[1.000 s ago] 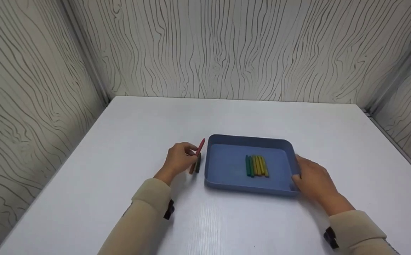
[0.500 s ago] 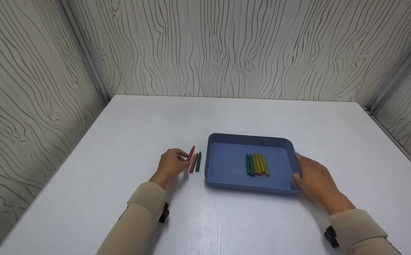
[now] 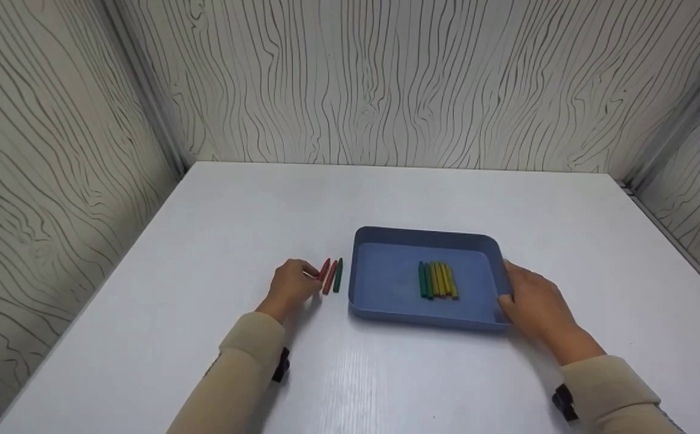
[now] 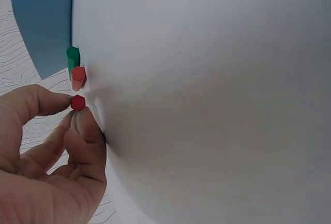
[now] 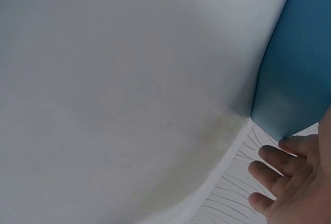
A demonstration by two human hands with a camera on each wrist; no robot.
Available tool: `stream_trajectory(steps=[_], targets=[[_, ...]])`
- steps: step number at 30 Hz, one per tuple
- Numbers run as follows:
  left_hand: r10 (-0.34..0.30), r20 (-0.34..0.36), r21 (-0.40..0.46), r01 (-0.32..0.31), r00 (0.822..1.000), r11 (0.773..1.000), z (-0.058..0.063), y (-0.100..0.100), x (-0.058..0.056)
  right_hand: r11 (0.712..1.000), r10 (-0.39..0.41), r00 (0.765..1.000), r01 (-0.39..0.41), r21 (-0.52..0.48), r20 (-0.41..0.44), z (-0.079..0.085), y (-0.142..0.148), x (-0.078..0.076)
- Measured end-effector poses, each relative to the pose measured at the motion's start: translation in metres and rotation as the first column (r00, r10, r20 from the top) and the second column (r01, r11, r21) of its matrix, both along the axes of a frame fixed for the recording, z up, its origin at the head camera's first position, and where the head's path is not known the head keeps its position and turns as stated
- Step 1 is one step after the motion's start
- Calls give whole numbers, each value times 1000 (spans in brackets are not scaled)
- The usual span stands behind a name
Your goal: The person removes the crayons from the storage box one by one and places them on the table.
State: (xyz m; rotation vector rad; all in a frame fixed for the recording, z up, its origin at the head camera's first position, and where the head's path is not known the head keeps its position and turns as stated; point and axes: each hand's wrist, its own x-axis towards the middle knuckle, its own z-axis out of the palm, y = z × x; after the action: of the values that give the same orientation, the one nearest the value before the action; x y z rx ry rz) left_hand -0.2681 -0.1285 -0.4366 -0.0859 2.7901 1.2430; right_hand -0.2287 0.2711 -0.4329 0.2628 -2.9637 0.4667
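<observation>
My left hand (image 3: 291,283) pinches a dark red crayon (image 4: 78,103) between thumb and fingertips, low over the table left of the tray. Beside it lie a lighter red crayon (image 3: 330,278) and a green crayon (image 3: 338,276), roughly parallel. The blue tray (image 3: 428,320) holds a row of crayons: green ones (image 3: 426,281) at the left, several yellow ones (image 3: 444,280) at the right. At the tray's right side, my right hand (image 3: 536,307) grips the wall, thumb over the rim and fingers outside. Those fingers (image 5: 279,175) look spread in the right wrist view.
The white table (image 3: 253,205) extends around the tray on all sides. Behind it stands a pale panel (image 3: 362,84) with a wood-grain pattern, and a similar panel (image 3: 42,181) rises on the left.
My left hand has moved left and down with the dark red crayon, from above the other two to beside them, uncovering them. The right hand stays at the tray.
</observation>
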Motion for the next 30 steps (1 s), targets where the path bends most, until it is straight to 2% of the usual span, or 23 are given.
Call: stream_trajectory(steps=[12, 18, 22, 30], targets=[[37, 19, -75, -35, 999, 997, 1, 6, 1, 1000, -5, 999, 5, -6, 33, 1, 1, 0], [66, 17, -149, -62, 998, 987, 3, 8, 2, 1000, -7, 1000, 7, -8, 30, 1, 0, -1], [77, 36, -151, -70, 996, 986, 4, 8, 2, 1000, -7, 1000, 7, -6, 29, 0, 1, -1], [57, -27, -170, -60, 998, 984, 3, 3, 0, 1000, -2, 1000, 2, 2, 17, 0, 0, -1]])
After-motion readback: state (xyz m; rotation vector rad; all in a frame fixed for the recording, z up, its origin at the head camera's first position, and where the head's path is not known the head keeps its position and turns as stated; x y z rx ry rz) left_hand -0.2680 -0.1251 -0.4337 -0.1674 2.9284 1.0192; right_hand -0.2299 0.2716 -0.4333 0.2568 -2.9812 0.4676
